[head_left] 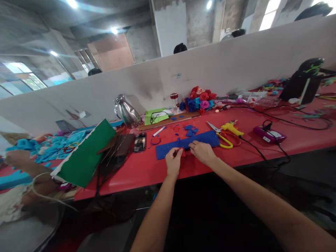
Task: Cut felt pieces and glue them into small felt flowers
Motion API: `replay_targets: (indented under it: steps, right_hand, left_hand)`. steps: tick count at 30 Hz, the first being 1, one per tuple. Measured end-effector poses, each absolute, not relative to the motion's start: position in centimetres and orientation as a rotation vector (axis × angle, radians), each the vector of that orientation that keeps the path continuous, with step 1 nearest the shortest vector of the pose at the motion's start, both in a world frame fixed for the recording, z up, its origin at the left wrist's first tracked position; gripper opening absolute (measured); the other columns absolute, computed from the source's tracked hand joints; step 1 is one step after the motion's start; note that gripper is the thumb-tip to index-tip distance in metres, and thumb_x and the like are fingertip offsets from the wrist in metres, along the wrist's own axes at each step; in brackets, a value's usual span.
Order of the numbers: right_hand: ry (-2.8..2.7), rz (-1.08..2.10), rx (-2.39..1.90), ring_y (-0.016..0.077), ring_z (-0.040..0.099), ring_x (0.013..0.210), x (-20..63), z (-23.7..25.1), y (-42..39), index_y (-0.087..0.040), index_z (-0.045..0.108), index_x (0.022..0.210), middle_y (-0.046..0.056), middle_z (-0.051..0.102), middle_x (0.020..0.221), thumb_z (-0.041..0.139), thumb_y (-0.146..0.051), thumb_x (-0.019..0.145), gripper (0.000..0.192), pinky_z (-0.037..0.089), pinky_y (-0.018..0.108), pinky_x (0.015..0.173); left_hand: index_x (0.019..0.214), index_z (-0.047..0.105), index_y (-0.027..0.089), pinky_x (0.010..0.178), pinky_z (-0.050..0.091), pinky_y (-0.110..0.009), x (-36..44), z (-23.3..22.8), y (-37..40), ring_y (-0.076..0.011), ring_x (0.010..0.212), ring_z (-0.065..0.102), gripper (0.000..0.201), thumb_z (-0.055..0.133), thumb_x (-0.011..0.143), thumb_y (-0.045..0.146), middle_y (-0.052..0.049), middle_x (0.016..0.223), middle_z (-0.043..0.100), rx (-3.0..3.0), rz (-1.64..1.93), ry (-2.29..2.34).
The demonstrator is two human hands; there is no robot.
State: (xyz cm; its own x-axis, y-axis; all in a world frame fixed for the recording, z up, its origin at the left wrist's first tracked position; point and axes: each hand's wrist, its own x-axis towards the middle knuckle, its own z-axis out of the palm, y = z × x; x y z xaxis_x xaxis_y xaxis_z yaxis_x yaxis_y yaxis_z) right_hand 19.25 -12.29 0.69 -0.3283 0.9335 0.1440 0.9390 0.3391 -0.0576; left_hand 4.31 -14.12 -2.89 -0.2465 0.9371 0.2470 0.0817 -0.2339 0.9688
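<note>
My left hand (173, 161) and right hand (202, 151) pinch a small red foam bit (183, 152) together, near the blue foam strip (187, 143) on the red table (147, 171). I should go slowly and keep my fingers tight, I think.

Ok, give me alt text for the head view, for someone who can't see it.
Both hands meet at the near edge of a blue foam strip on a red table: the left hand pinches a small red piece, the right hand rests beside it. Yellow-handled scissors and a yellow glue gun lie to the right, foam flowers behind.
</note>
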Motion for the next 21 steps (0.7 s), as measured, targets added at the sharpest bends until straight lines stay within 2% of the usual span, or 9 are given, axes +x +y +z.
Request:
replay_targets:
  steps: [6, 12, 18, 21]
  right_hand:
    - [-2.378, -0.195, -1.679, 0.0230, 0.053, 0.096, 19.4, -0.3, -10.9, -0.020, 0.068, 0.097, 0.012, 0.065, 0.102, 0.038, -0.021, 0.093, 0.030, 0.040, 0.027, 0.066]
    - [-2.608, -0.264, -1.408, 0.0235, 0.055, 0.094, 18.3, -0.6, -11.1, -0.014, 0.067, 0.096, 0.012, 0.065, 0.098, 0.043, -0.013, 0.090, 0.025, 0.039, 0.031, 0.074]
    - [-2.744, -0.282, -1.124, 0.0212, 0.054, 0.094, 19.3, -0.2, -11.0, -0.015, 0.067, 0.100, 0.010, 0.066, 0.096, 0.047, -0.011, 0.088, 0.023, 0.038, 0.030, 0.071]
    - [-2.762, -0.305, -1.107, 0.0208, 0.054, 0.092, 20.9, 0.0, -9.9, -0.016, 0.068, 0.094, 0.009, 0.067, 0.093, 0.048, -0.011, 0.088, 0.021, 0.039, 0.029, 0.071]
  left_hand:
    - [0.073, 0.065, 0.016, 0.063, 0.040, -0.023, 4.4, -3.0, -14.2, -0.0114, 0.063, 0.051, 0.021, 0.064, 0.072, 0.037, 0.001, 0.066, 0.060, 1.248, 1.532, 1.291]
    - [0.073, 0.065, 0.016, 0.066, 0.040, -0.024, 4.4, -2.7, -14.2, -0.0120, 0.066, 0.052, 0.018, 0.064, 0.073, 0.034, 0.000, 0.069, 0.062, 1.279, 1.535, 1.285]
    - [0.072, 0.065, 0.017, 0.066, 0.041, -0.024, 4.3, -2.5, -14.3, -0.0128, 0.066, 0.053, 0.017, 0.063, 0.073, 0.033, 0.000, 0.068, 0.063, 1.307, 1.539, 1.309]
    - [0.071, 0.065, 0.017, 0.066, 0.041, -0.025, 4.3, -2.7, -14.2, -0.0126, 0.065, 0.053, 0.017, 0.064, 0.072, 0.034, 0.000, 0.067, 0.062, 1.310, 1.540, 1.310]
